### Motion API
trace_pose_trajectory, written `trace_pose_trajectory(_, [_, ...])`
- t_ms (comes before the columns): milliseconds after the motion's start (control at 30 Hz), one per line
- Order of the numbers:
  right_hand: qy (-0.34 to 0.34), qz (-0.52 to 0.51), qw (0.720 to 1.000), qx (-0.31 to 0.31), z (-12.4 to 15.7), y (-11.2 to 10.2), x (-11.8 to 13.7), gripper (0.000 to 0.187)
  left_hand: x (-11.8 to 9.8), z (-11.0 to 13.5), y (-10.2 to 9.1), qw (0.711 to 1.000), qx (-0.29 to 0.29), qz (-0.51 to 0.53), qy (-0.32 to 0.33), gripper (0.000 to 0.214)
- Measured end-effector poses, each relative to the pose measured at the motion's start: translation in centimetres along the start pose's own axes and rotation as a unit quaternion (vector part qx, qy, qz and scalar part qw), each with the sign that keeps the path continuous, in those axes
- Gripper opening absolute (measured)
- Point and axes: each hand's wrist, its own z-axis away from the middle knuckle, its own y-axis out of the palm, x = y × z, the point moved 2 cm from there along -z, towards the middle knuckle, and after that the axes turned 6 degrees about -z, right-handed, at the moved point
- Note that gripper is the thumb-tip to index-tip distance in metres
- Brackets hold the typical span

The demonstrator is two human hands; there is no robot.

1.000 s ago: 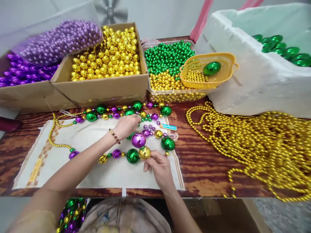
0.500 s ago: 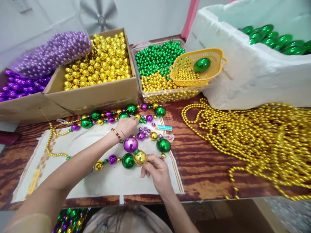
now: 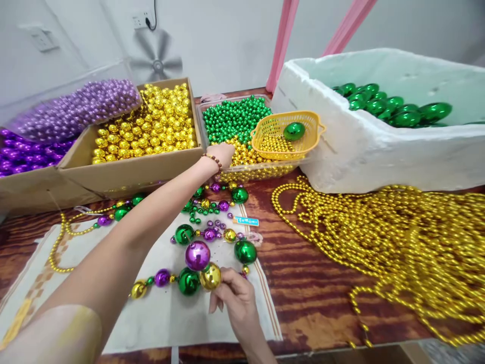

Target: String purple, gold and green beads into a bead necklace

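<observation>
My right hand [image 3: 237, 298] pinches a large shiny gold bead [image 3: 210, 276] above a white cloth [image 3: 189, 323]. A large purple bead [image 3: 197, 255] and a large green bead [image 3: 188, 281] sit against the gold one, with a strand of smaller beads running left. My left hand [image 3: 223, 154], with a bracelet at the wrist, reaches over the clear plastic bin [image 3: 261, 174] at its small gold beads [image 3: 242, 152]. Its fingertips are hidden behind the hand. Finished-looking strands with a green bead [image 3: 239, 195] lie behind, partly covered by my left forearm.
A cardboard box of gold beads [image 3: 151, 126] and a bag of lilac beads [image 3: 83, 108] stand at back left. A yellow basket [image 3: 318, 144] rests on the bin. A foam box [image 3: 379, 156] holds green beads [image 3: 405, 114]. Gold bead strands [image 3: 379, 232] spread over the table's right.
My left hand has moved up and away from the bead strands to the plastic bin. My right hand still grips the gold bead. The view has tilted upward.
</observation>
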Motion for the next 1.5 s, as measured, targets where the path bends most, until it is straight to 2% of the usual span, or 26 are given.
trace_pose_trajectory(100, [0.001,0.008,1.000,-0.001,-0.1,-0.2,0.0,0.027,0.5,-1.5,0.2,0.999,0.044,0.022,0.000,0.031])
trace_pose_trajectory(267, [0.007,0.010,1.000,-0.003,-0.5,0.3,0.4,0.026,1.3,-1.9,0.9,0.996,0.039,0.071,0.026,0.026])
trace_pose_trajectory(333, [0.005,0.011,1.000,-0.003,-0.5,0.6,0.5,0.026,1.5,-1.7,0.9,0.995,0.012,0.098,0.030,0.027])
trace_pose_trajectory(400, [-0.001,0.013,1.000,-0.009,-0.4,0.8,0.6,0.027,1.5,-0.9,0.6,0.992,-0.039,0.118,0.022,0.029])
trace_pose_trajectory(467, [-0.009,0.018,1.000,-0.018,-0.2,0.9,0.7,0.028,1.5,0.9,0.1,0.970,-0.100,0.223,0.013,0.029])
trace_pose_trajectory(500, [-0.013,0.021,0.999,-0.022,-0.2,0.9,0.8,0.028,1.7,2.3,0.0,0.939,-0.118,0.323,0.012,0.027])
trace_pose_trajectory(533, [-0.017,0.027,0.999,-0.027,-0.1,0.8,1.0,0.029,1.9,4.0,0.0,0.887,-0.121,0.446,0.013,0.023])
trace_pose_trajectory(600, [-0.024,0.047,0.998,-0.039,-0.1,0.6,1.3,0.030,2.5,7.8,0.7,0.729,-0.077,0.680,0.015,0.015])
trace_pose_trajectory(633, [-0.028,0.058,0.997,-0.047,-0.1,0.5,1.4,0.031,2.9,9.9,1.2,0.653,-0.053,0.755,0.011,0.013])
trace_pose_trajectory(667, [-0.030,0.070,0.996,-0.057,-0.2,0.3,1.5,0.031,3.3,12.0,1.7,0.589,-0.036,0.808,0.002,0.013])
trace_pose_trajectory(700, [-0.033,0.080,0.994,-0.066,-0.3,0.2,1.6,0.030,3.8,13.9,2.3,0.536,-0.025,0.844,-0.008,0.013])
trace_pose_trajectory(767, [-0.036,0.095,0.992,-0.077,-0.5,0.1,1.8,0.028,4.5,17.1,3.5,0.463,-0.022,0.885,-0.031,0.013])
trace_pose_trajectory(833, [-0.038,0.107,0.990,-0.079,-0.7,0.2,1.9,0.025,5.1,19.3,4.5,0.421,-0.028,0.905,-0.052,0.012])
trace_pose_trajectory(933, [-0.033,0.115,0.989,-0.082,-1.0,0.8,2.1,0.023,5.5,21.2,5.5,0.394,-0.046,0.914,-0.082,0.009])
trace_pose_trajectory(1100, [-0.026,0.128,0.987,-0.098,-1.1,1.7,2.0,0.022,5.9,22.4,6.1,0.375,-0.070,0.919,-0.094,0.010])
trace_pose_trajectory(1333, [-0.009,0.130,0.985,-0.109,-1.1,1.8,1.5,0.023,6.0,22.8,6.4,0.391,-0.099,0.908,-0.111,0.009])
trace_pose_trajectory(1500, [-0.006,0.140,0.983,-0.121,-1.1,1.9,1.4,0.025,6.4,22.9,6.5,0.410,-0.110,0.901,-0.086,0.014])
